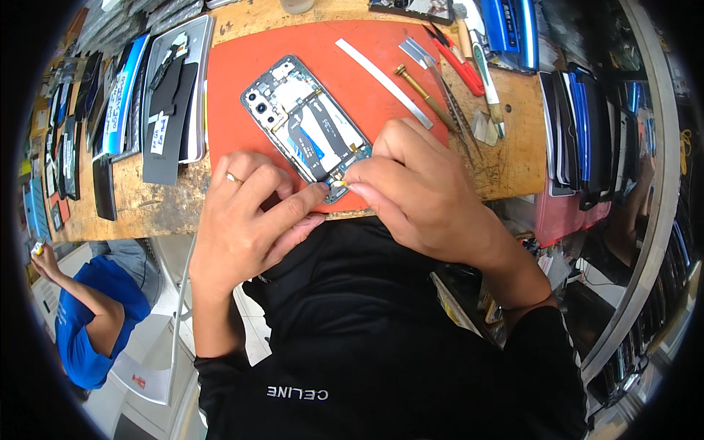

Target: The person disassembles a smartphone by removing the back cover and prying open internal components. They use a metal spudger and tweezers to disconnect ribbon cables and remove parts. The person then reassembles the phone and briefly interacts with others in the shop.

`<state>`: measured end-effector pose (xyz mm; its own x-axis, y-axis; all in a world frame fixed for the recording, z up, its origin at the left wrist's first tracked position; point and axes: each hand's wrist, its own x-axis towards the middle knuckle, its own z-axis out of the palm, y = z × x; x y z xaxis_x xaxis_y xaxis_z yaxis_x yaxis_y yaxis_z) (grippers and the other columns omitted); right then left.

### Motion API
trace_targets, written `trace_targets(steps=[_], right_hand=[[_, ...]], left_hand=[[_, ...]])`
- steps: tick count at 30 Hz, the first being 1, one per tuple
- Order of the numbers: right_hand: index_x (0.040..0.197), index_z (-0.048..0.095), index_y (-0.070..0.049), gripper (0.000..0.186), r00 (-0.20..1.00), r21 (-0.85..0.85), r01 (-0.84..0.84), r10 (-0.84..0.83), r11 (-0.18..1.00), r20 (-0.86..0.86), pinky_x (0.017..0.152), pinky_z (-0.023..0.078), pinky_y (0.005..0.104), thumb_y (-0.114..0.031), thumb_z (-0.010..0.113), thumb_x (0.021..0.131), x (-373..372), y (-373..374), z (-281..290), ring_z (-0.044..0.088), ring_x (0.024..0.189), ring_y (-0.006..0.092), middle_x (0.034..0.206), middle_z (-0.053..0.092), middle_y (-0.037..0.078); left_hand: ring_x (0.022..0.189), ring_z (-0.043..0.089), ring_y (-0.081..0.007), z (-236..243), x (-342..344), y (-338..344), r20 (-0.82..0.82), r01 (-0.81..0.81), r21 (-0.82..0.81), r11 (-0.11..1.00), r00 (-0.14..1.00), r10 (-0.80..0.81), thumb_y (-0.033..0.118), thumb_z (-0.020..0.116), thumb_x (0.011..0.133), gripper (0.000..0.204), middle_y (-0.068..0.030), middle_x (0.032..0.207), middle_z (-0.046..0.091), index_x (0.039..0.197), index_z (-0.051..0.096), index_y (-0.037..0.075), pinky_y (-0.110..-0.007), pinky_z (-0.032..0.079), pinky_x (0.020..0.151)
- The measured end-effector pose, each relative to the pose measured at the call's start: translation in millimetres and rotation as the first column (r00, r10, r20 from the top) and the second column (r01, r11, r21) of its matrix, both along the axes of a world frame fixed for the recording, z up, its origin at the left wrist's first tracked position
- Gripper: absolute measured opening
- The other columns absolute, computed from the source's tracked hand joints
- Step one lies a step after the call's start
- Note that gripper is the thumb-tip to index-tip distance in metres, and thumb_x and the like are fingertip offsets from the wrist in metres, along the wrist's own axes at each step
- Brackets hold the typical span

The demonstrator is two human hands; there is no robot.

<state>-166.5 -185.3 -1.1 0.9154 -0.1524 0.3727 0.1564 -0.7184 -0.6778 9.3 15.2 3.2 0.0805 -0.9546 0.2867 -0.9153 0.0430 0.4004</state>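
An opened smartphone [312, 121] lies tilted on the red mat, its battery, ribbon cables, circuit board and camera lenses bare. My left hand [253, 209], a ring on one finger, grips the phone's lower left corner; its index fingertip presses near the bottom edge and the other fingers are curled. Thumb and index finger of my right hand [418, 187] pinch a small yellow piece [341, 183] at the bottom end of the phone. What exactly this piece is stays mostly hidden by the fingers.
On the red mat [235, 88] lie a white strip [385, 84] and a brass-coloured screwdriver [422, 94]. Tweezers [458, 114], red-handled cutters [462, 66] and a brush [495, 110] are at right. Phone panels [172, 132] stand at left. Another person [103, 315] sits at lower left.
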Motion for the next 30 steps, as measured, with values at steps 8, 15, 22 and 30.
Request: trace_targets(steps=[8, 15, 22, 30], right_hand=[[0.102, 0.072, -0.001, 0.019, 0.997, 0.012, -0.075, 0.075, 0.997, -0.002, 0.067, 0.047, 0.0401, 0.003, 0.08, 0.085, 8.2, -4.1, -1.0, 0.058, 0.078, 0.0284, 0.089, 0.053, 0.01], [0.1, 0.072, -0.001, 0.021, 0.996, -0.043, -0.09, 0.091, 0.995, 0.018, 0.065, 0.047, 0.0397, 0.002, 0.082, 0.082, 11.9, -7.5, -1.3, 0.058, 0.077, 0.0283, 0.087, 0.054, 0.01], [0.098, 0.072, -0.001, 0.02, 0.997, -0.061, -0.081, 0.082, 0.995, 0.015, 0.063, 0.047, 0.0392, 0.001, 0.082, 0.081, 10.5, -11.2, 4.0, 0.059, 0.076, 0.0278, 0.086, 0.054, 0.009], [0.096, 0.073, -0.002, 0.018, 0.995, -0.101, -0.091, 0.087, 0.991, -0.042, 0.062, 0.048, 0.0389, 0.0, 0.083, 0.081, 15.0, -7.4, 6.4, 0.059, 0.077, 0.027, 0.085, 0.054, 0.009]], left_hand=[[0.092, 0.058, -0.024, 0.7, 0.8, -1.4, -0.048, -0.002, 0.008, 1.0, 0.999, 0.002, 0.028, 0.089, 0.079, 0.033, 0.0011, 0.086, 0.056, 0.108, 0.084, 0.014, -0.043, 0.048, 0.085], [0.088, 0.06, -0.0242, -1.4, 0.3, -3.3, -0.065, -0.009, -0.025, 1.0, 0.998, 0.007, 0.025, 0.089, 0.079, 0.029, 0.0011, 0.084, 0.057, 0.105, 0.084, 0.013, -0.042, 0.048, 0.084], [0.087, 0.059, -0.0238, -4.2, 1.0, -4.7, -0.034, -0.015, -0.046, 0.999, 0.999, 0.013, 0.023, 0.089, 0.078, 0.025, 0.0014, 0.082, 0.056, 0.101, 0.084, 0.014, -0.041, 0.047, 0.081], [0.086, 0.059, -0.0235, -2.4, 1.3, -3.9, -0.035, -0.021, -0.035, 0.999, 0.999, 0.019, 0.024, 0.088, 0.079, 0.023, 0.0013, 0.082, 0.056, 0.1, 0.084, 0.015, -0.04, 0.047, 0.079]])
